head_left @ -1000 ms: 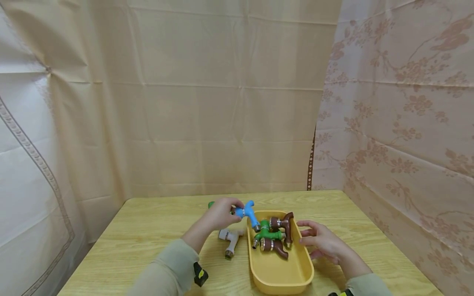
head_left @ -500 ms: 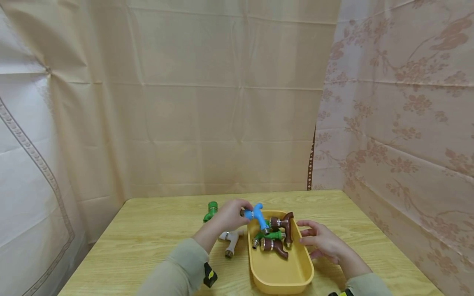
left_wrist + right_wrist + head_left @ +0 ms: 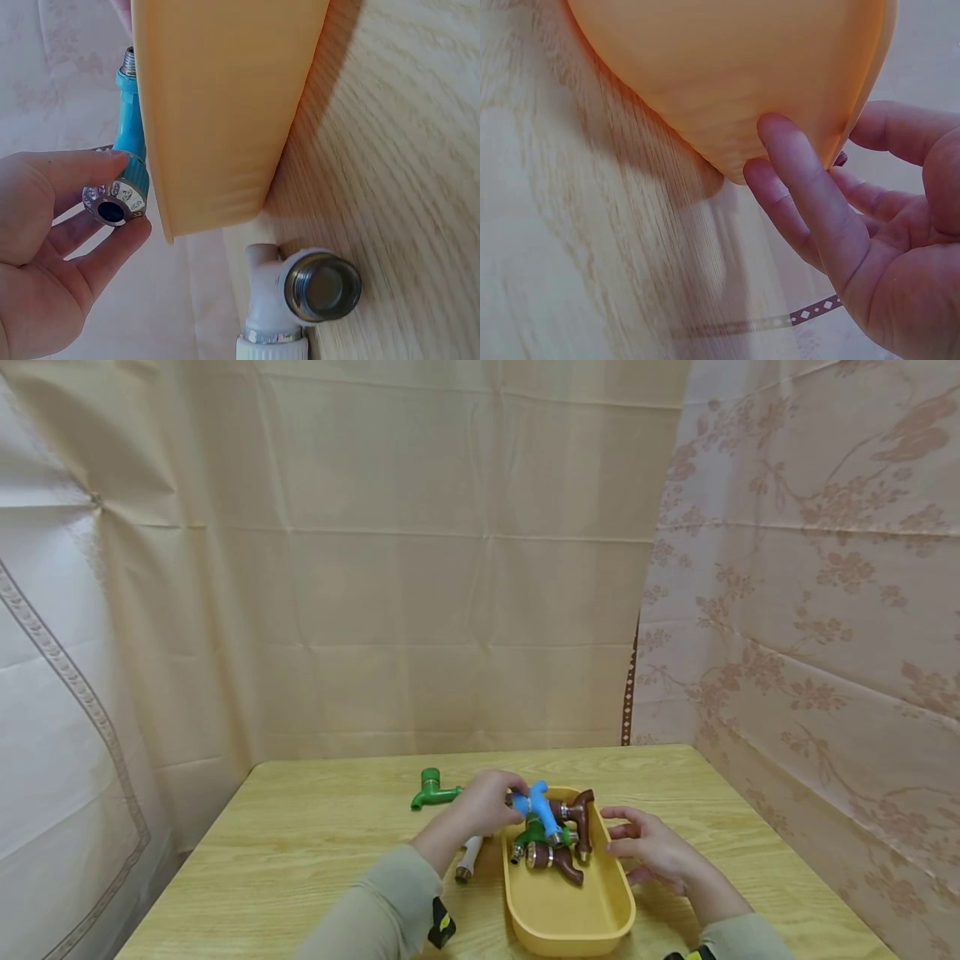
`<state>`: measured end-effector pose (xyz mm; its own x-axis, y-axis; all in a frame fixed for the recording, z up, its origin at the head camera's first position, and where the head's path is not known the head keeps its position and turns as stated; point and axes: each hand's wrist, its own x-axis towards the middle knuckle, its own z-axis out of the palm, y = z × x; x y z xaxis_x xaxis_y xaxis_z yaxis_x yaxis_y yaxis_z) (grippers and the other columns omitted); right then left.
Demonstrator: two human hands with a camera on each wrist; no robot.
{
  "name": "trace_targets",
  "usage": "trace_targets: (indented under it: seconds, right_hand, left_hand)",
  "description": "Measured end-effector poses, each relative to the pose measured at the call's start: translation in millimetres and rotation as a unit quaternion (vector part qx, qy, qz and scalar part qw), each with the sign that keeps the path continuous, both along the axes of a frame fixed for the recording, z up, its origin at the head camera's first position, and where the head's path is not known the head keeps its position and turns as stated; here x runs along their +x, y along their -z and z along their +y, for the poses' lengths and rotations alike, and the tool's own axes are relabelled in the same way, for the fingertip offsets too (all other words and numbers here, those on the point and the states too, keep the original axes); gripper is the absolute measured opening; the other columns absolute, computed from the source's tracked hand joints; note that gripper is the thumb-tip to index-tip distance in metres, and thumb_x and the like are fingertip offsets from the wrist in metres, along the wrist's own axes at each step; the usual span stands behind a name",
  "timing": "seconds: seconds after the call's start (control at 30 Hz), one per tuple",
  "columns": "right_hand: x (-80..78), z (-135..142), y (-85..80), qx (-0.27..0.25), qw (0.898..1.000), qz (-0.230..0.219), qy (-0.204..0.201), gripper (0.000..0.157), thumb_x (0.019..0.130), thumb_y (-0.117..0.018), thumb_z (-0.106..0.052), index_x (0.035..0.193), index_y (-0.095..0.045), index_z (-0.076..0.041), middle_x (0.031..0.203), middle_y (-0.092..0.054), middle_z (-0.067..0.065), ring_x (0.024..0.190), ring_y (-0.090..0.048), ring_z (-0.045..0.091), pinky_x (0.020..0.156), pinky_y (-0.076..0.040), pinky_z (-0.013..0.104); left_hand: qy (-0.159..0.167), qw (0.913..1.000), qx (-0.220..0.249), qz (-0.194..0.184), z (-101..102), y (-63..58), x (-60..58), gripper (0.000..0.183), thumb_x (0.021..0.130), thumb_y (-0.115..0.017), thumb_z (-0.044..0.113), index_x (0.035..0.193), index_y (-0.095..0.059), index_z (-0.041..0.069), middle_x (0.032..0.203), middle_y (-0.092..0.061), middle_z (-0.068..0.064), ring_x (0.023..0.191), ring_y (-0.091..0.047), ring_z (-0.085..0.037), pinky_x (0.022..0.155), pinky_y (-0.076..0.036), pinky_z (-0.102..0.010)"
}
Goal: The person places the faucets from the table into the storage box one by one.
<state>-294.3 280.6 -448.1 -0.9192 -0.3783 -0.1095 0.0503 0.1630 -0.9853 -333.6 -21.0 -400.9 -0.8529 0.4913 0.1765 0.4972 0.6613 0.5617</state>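
A blue plastic tap (image 3: 542, 808) with a threaded metal end is pinched by its knob in my left hand (image 3: 489, 803), over the far part of a yellow tub (image 3: 570, 937). In the left wrist view, thumb and fingers close around the knob of the blue tap (image 3: 130, 127), beside the tub's wall (image 3: 217, 120). Below it in the tub lie a green tap (image 3: 529, 837) and two brown taps (image 3: 582, 820), partly covered by the blue one. My right hand (image 3: 652, 852) rests its spread fingertips at the tub's right side. In the right wrist view, the fingers (image 3: 795, 157) lie along its outer wall.
Left of the tub, a white tap (image 3: 468, 860) lies on the wooden table (image 3: 315, 860), mostly behind my left hand. Farther back on the table is another green tap (image 3: 431, 790). Curtains (image 3: 450, 610) hang behind and beside the table.
My left hand has carried the blue tap rightward and slightly nearer, from the tub's left rim to over the taps inside. The green tap on the table has come into sight. My right hand stays put.
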Motion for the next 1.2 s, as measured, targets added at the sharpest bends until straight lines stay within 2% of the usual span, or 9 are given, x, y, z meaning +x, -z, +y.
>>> trace_targets:
  seconds: [0.3,0.53,0.87,1.2]
  right_hand:
    - [0.5,-0.1,-0.8,0.002,1.000,-0.002,0.002,0.067,0.097,-0.064,-0.005,0.153,-0.027,0.005,0.135,-0.051,0.032,0.104,-0.066,0.038,0.064,-0.060,0.047]
    - [0.6,-1.0,-1.0,0.007,1.000,-0.004,0.009,0.068,0.096,-0.066,-0.006,0.153,-0.029,0.004,0.135,-0.051,0.030,0.105,-0.066,0.036,0.066,-0.060,0.049]
    - [1.3,-1.3,-1.6,0.010,1.000,-0.005,0.012,0.068,0.096,-0.066,-0.005,0.153,-0.029,0.004,0.135,-0.051,0.031,0.104,-0.066,0.036,0.064,-0.060,0.047]
    - [2.1,-1.3,-1.1,0.006,1.000,-0.003,0.008,0.067,0.098,-0.065,-0.004,0.153,-0.028,0.005,0.135,-0.051,0.032,0.104,-0.066,0.036,0.063,-0.060,0.047]
  left_hand:
    - [0.001,0.9998,-0.011,0.014,11.8,2.9,0.6,0.025,0.086,-0.082,0.009,0.108,-0.075,0.016,0.096,-0.066,0.008,0.072,-0.055,-0.006,0.062,-0.049,-0.023]
    - [0.014,0.9998,-0.003,-0.012,18.6,3.5,5.1,0.028,0.086,-0.081,0.005,0.111,-0.074,0.014,0.097,-0.065,0.007,0.064,-0.054,-0.007,0.057,-0.048,-0.024]
    - [0.015,0.9997,-0.013,-0.013,22.9,3.7,8.2,0.028,0.085,-0.084,0.009,0.110,-0.075,0.015,0.102,-0.067,0.008,0.074,-0.055,-0.007,0.064,-0.049,-0.023]
    - [0.024,0.9993,-0.013,-0.027,22.6,4.9,8.1,0.027,0.089,-0.081,0.025,0.113,-0.075,0.013,0.108,-0.070,0.000,0.090,-0.061,-0.010,0.071,-0.052,-0.028]
